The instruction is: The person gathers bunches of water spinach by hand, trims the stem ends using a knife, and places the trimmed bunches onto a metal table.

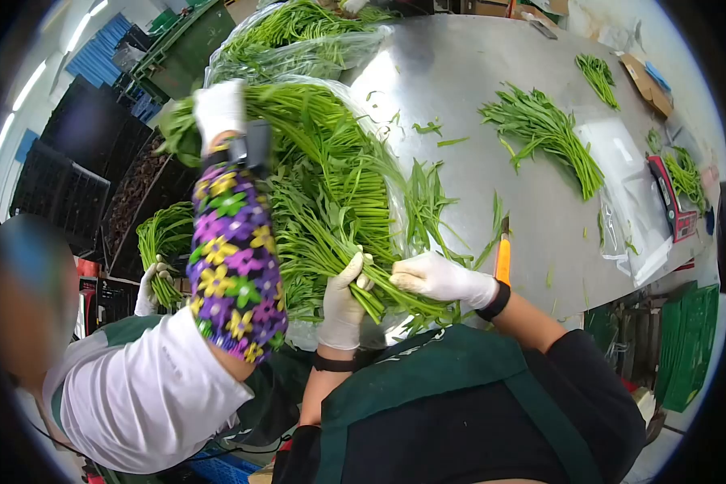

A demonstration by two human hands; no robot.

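A bunch of water spinach (pixel 323 246) is gripped in my gloved left hand (pixel 344 305), its cut stem ends pointing down past the fingers. Just to the right, my gloved right hand (pixel 440 278) is closed with its fingertips at the stems; leafy pieces lie beneath it, and its exact hold is partly hidden. Behind both hands spreads a big heap of water spinach (pixel 331 137) in a clear plastic bag. A knife with an orange handle (pixel 503 260) lies on the table beyond my right wrist.
A co-worker in a flowered sleeve (pixel 232 258) stands close at left, one hand on the heap and another holding a bunch. The metal table (pixel 476 64) bears loose leaves, bunches (pixel 548 133), plastic bags (pixel 621 185) and a red scale (pixel 674 198). Green crates (pixel 686 347) stand at right.
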